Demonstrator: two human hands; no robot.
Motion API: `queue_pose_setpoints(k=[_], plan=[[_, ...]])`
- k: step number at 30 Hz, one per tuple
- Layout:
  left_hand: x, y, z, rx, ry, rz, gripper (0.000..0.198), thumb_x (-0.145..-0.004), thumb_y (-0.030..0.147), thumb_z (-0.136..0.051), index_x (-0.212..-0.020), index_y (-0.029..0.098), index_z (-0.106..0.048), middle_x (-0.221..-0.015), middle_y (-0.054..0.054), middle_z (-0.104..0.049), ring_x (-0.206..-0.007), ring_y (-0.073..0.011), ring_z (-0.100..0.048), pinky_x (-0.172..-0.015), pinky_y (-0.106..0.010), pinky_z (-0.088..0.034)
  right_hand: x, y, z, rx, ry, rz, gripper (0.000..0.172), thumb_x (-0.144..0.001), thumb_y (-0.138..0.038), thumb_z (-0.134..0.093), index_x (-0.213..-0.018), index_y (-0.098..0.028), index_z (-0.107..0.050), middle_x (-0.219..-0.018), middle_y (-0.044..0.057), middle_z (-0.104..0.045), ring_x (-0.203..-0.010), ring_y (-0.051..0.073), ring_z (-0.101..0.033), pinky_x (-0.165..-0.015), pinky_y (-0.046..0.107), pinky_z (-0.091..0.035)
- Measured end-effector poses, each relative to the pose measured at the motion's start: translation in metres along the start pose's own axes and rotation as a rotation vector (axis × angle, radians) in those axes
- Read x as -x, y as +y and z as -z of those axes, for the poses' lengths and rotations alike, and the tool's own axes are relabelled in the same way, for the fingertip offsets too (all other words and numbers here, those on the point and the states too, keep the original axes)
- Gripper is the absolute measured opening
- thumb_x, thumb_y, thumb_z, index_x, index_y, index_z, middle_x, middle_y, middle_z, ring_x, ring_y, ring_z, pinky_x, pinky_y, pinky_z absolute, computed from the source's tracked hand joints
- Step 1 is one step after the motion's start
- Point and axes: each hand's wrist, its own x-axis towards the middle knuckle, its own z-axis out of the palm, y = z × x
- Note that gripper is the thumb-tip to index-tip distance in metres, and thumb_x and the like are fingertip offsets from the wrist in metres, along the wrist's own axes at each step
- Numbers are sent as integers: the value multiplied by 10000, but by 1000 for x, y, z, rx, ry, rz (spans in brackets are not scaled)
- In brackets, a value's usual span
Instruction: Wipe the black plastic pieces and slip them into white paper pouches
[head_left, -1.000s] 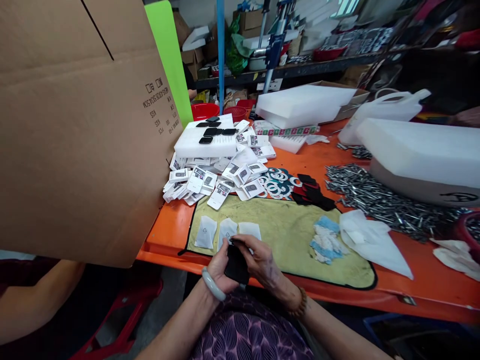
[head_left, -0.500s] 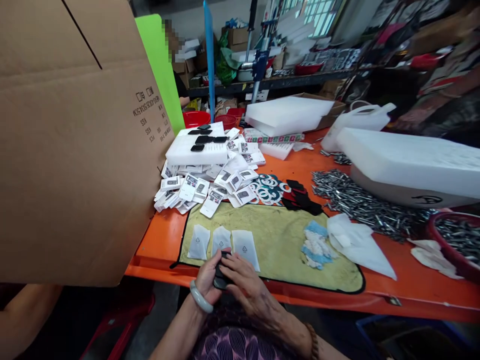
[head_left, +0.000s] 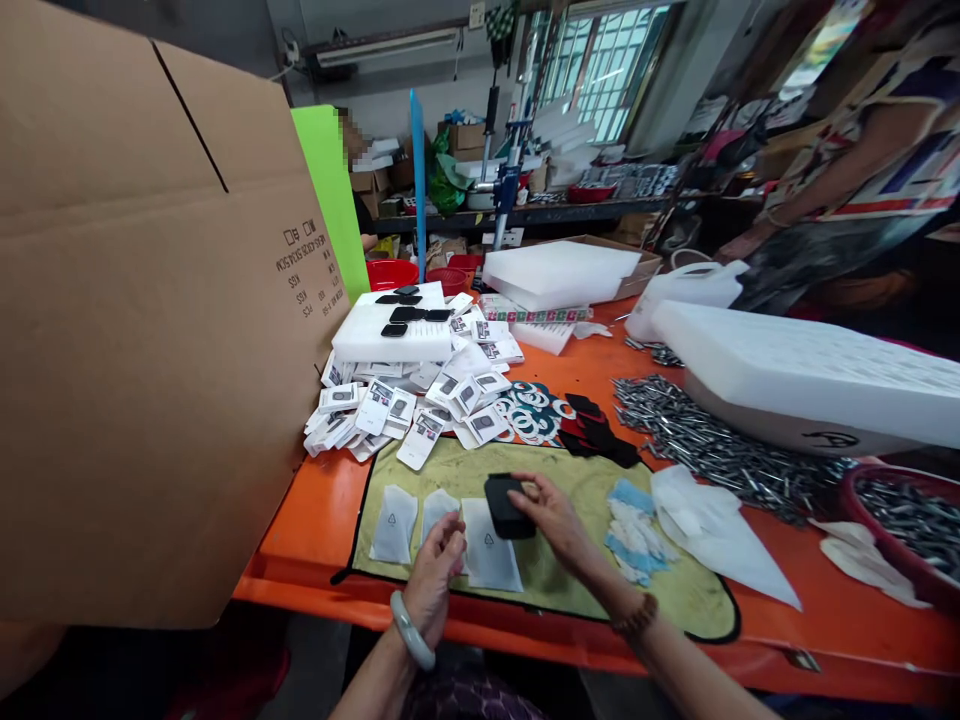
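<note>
My right hand (head_left: 553,515) grips a black rounded-square piece (head_left: 504,508) between thumb and fingers, tilted up above the olive cloth (head_left: 570,560). My left hand (head_left: 437,575), with a pale bangle at the wrist, is loosely curled and holds nothing that I can see. It is close to the middle white pouch (head_left: 437,507) and partly covers it. On either side lie a left pouch (head_left: 394,525) and a right pouch (head_left: 487,560), both flat on the cloth. The black piece hides the upper corner of the right pouch.
White printed boxes (head_left: 420,440) are heaped behind the cloth, below a foam block (head_left: 390,345) bearing black squares. White rings (head_left: 529,412), metal parts (head_left: 697,440) and a blue-white rag (head_left: 634,530) lie rightward. A tall carton (head_left: 165,350) blocks the left. Another person (head_left: 862,170) stands at right.
The black piece was between both hands near the table's front edge. My right hand has carried it forward and right, away from my left hand. The view has tilted upward.
</note>
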Motion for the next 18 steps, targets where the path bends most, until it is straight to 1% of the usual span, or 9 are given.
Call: queue_pose_setpoints(k=[3,6,8,10,11,12,14,16,18], plan=[[-3,6,17,27,16,21,636,-567,519,-841,-1067,169,-662,-1152,-107,-626,-948,-201,-623,-824,-288,-442,-47,1,23,133,41,-21,402,-666,-447,-642,-963,-220,-494,-638,-25,-650,-603,220,-643,-593,366,-520],[-5,10,30,77,25,9,596,-563,522,-846,-1010,172,-666,-1080,-86,-647,-881,-173,-638,-788,-271,-460,-78,12,27,550,101,46,246,-725,-365,-543,-918,-215,-512,-554,-59,-554,-567,201,-598,-570,328,-481],[-8,11,39,93,28,8,583,-570,528,-842,-998,172,-671,-1059,-83,-658,-862,-167,-645,-763,-263,-471,-89,19,26,765,115,95,146,-708,-282,-537,-837,-215,-523,-572,-35,-553,-605,205,-596,-604,324,-470],[-15,9,49,106,34,15,582,-560,541,-842,-985,178,-679,-1041,-76,-669,-829,-156,-652,-730,-252,-477,-98,18,23,924,82,163,109,-679,-218,-568,-781,-214,-528,-682,33,-620,-711,228,-621,-675,334,-469],[-19,8,54,115,40,16,582,-551,549,-843,-975,184,-684,-1030,-70,-674,-808,-148,-655,-712,-244,-477,-103,13,20,1014,62,200,103,-685,-205,-582,-778,-210,-538,-757,71,-649,-770,243,-629,-704,338,-466],[-23,6,59,126,46,14,584,-538,560,-844,-962,189,-689,-1018,-65,-678,-788,-139,-656,-693,-237,-476,-110,4,17,1120,47,244,87,-714,-210,-584,-795,-207,-552,-826,101,-663,-818,255,-632,-725,340,-462],[-31,4,67,145,43,26,585,-503,575,-851,-926,200,-700,-991,-57,-686,-764,-133,-659,-669,-229,-477,-130,-24,2,1292,45,348,90,-805,-252,-542,-870,-199,-574,-911,131,-668,-870,271,-632,-742,342,-456],[-37,3,73,162,19,54,559,-491,571,-856,-893,212,-710,-974,-53,-690,-760,-134,-662,-660,-228,-480,-158,-63,-22,1317,75,491,173,-885,-281,-454,-968,-186,-572,-959,135,-662,-909,272,-627,-774,343,-451],[-42,2,79,177,-29,90,511,-497,554,-861,-862,226,-719,-965,-54,-693,-778,-142,-666,-668,-233,-488,-192,-107,-53,1269,86,611,268,-940,-308,-362,-1083,-170,-542,-1044,142,-648,-963,265,-615,-807,338,-446]])
